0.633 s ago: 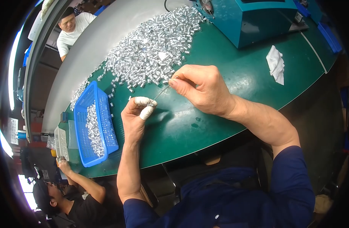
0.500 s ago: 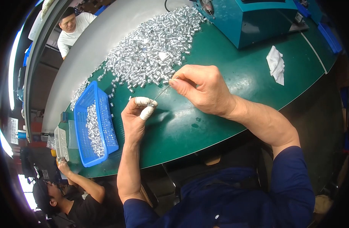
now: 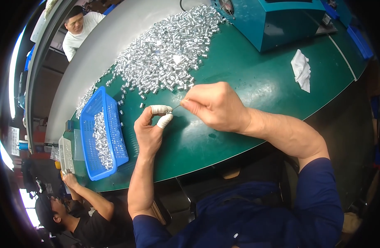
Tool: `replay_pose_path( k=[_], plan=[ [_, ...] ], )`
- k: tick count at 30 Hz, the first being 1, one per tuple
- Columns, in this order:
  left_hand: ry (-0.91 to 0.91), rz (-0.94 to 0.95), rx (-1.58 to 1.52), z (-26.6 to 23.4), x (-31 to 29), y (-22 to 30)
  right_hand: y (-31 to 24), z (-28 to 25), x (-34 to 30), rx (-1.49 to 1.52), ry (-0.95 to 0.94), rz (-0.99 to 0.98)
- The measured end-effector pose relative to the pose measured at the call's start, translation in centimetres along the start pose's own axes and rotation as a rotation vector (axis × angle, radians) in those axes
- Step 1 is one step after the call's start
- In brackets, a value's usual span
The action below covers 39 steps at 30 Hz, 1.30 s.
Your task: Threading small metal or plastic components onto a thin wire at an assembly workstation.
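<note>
White finger cots cover the thumb and index finger of my left hand (image 3: 150, 130). Those two fingertips pinch a small silver metal part (image 3: 169, 112), mostly hidden between them. Close by on the right, my right hand (image 3: 219, 108) is closed in a pinch on a thin metal rod (image 3: 176, 107). The rod slants down-left to the small part; whether its tip is inside the part cannot be made out. Beyond both hands lies a large heap of small silver metal parts (image 3: 161, 58) on the green table mat (image 3: 235, 74).
A blue perforated basket (image 3: 117, 138) partly filled with similar parts stands left of my left hand. A teal machine (image 3: 293, 27) is at the far right, with a crumpled white cloth (image 3: 301, 70) before it. One person (image 3: 76, 35) is across the table, another (image 3: 74, 211) at the lower left.
My right hand has moved down and left toward my left hand, and less of the rod shows between them. My left hand has shifted slightly to the right, still pinching the part.
</note>
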<state>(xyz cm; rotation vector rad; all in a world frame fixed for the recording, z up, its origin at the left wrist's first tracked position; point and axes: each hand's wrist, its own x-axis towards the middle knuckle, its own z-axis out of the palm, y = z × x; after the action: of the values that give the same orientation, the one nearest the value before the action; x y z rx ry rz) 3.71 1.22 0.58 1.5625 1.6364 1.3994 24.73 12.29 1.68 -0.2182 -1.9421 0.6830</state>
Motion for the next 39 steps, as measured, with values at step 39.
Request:
replay_pose_path(
  k=[39],
  plan=[
    [-0.022,0.028,0.198,-0.2,0.1,-0.9,2.8,-0.3,0.2,0.198,-0.176,0.35]
  ],
)
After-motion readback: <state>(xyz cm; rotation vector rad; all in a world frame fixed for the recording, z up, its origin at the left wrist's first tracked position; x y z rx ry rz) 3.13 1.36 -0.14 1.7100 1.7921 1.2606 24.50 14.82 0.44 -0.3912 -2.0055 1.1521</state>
